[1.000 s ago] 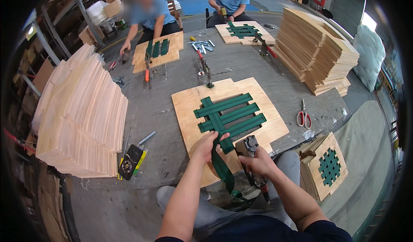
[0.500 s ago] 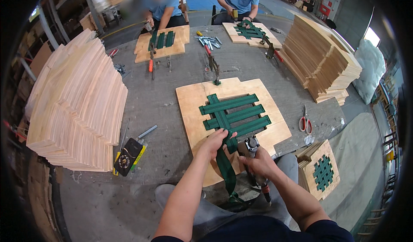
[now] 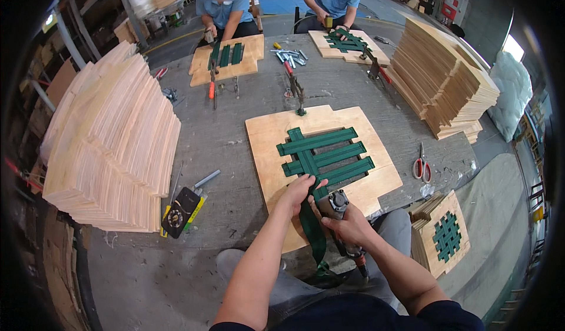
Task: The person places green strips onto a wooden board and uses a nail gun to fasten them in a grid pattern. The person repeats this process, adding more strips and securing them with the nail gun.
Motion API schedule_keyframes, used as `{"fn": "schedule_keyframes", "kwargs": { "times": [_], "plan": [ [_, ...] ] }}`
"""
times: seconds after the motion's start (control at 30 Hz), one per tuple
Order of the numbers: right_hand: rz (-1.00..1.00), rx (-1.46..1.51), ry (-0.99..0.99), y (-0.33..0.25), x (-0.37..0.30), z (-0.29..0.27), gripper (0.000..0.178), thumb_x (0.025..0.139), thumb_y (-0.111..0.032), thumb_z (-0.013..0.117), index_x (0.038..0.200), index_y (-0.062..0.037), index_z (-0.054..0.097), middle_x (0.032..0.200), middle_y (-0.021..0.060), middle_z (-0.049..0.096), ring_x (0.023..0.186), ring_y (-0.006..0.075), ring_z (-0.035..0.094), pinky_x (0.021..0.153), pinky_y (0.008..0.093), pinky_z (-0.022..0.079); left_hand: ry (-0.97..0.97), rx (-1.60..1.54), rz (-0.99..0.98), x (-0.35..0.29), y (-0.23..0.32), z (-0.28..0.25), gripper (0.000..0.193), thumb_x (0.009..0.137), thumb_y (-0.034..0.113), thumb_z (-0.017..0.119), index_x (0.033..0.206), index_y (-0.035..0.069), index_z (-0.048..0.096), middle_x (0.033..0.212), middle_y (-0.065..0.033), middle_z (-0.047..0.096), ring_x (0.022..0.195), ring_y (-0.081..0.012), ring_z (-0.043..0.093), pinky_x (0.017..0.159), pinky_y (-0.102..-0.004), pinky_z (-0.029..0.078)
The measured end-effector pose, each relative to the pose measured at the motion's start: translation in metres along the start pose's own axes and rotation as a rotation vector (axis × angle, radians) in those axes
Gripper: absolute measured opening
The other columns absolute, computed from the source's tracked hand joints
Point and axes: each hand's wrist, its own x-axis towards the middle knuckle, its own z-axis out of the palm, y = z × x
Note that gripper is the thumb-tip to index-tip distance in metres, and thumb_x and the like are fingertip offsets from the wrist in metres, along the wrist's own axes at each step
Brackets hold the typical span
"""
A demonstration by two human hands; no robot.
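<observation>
A plywood panel (image 3: pixel 265 137) lies in front of me, with three green webbing straps (image 3: pixel 329 150) across its cut-out. One more strap runs lengthwise, woven through them. At the panel's near edge my left hand (image 3: pixel 301 193) pinches this lengthwise strap, whose loose tail (image 3: pixel 313 231) hangs over the edge toward my lap. My right hand (image 3: pixel 351 225) grips a pneumatic staple gun (image 3: pixel 335 204) by its handle, an air fitting at the bottom. The gun's nose is beside my left fingers, over the strap; whether it touches is hidden.
Tall plywood stacks stand left (image 3: pixel 112 148) and right (image 3: pixel 441 84). Red-handled scissors (image 3: pixel 421 167) lie right; a black tape-measure-like tool (image 3: pixel 179 213) lies left. A clamp (image 3: pixel 295 87) holds the panel's far edge. Two co-workers staple panels opposite. A woven panel (image 3: pixel 450 237) leans below right.
The staple gun in my right hand has moved left and slightly away from me, closer to my left fingers. My left hand keeps its pinch on the strap. The whole view has shifted slightly.
</observation>
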Motion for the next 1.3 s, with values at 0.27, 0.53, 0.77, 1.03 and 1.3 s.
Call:
{"fn": "schedule_keyframes", "kwargs": {
  "times": [0.27, 0.53, 0.77, 1.03, 1.3],
  "plan": [
    [0.017, 0.438, 0.117, 0.047, 0.004, -0.048, 0.028, 0.095, -0.023, 0.076, 0.108, -0.0009, 0.066, 0.083, 0.005, 0.067, 0.059, 0.0153, 0.063, 0.052, 0.0321, 0.05, 0.006, 0.011, 0.088, -0.005, -0.003, 0.015, 0.025, 0.11, 0.027, 0.041, 0.12, 0.007, 0.052, 0.114, -0.0034, 0.077, 0.05, -0.0068, 0.048, 0.042, -0.0263, 0.036],
    [0.119, 0.754, 0.273, 0.078, 0.045, -0.156, 0.03, 0.097, -0.032, 0.073, 0.11, -0.0054, 0.065, 0.086, 0.0054, 0.064, 0.069, 0.0188, 0.064, 0.058, 0.0371, 0.055, 0.489, 0.853, 0.72, -0.028, -0.067, 0.045, 0.027, 0.102, 0.026, 0.056, 0.095, 0.001, 0.058, 0.088, -0.0228, 0.073, 0.082, -0.0442, 0.069, 0.073, -0.0509, 0.052],
    [0.056, 0.576, 0.476, 0.089, 0.091, -0.234, 0.062, 0.09, -0.045, 0.076, 0.11, 0.0128, 0.068, 0.1, 0.0196, 0.074, 0.092, 0.0306, 0.074, 0.078, 0.043, 0.06, 0.562, 1.022, 0.773, -0.047, -0.081, 0.067, 0.027, 0.102, 0.028, 0.058, 0.092, 0.003, 0.058, 0.085, -0.0228, 0.067, 0.085, -0.0466, 0.065, 0.07, -0.0545, 0.048],
    [0.148, -0.365, 0.519, 0.101, 0.09, -0.285, 0.071, 0.08, -0.057, 0.077, 0.102, 0.0108, 0.073, 0.109, 0.0303, 0.072, 0.105, 0.0377, 0.072, 0.091, 0.0447, 0.057, 0.601, 0.928, 0.735, -0.044, -0.08, 0.074, 0.025, 0.102, 0.027, 0.058, 0.095, 0.003, 0.06, 0.088, -0.0219, 0.069, 0.085, -0.0457, 0.066, 0.071, -0.0532, 0.051],
    [0.194, -0.673, 0.728, 0.147, 0.073, -0.322, 0.053, 0.08, -0.026, 0.079, 0.125, -0.0035, 0.063, 0.115, 0.0263, 0.071, 0.106, 0.041, 0.07, 0.095, 0.0466, 0.056, 0.507, 0.807, 0.629, -0.03, -0.074, 0.06, 0.026, 0.105, 0.028, 0.058, 0.104, 0.004, 0.066, 0.102, -0.0078, 0.079, 0.088, -0.0238, 0.073, 0.08, -0.0357, 0.054]
  ]
}}
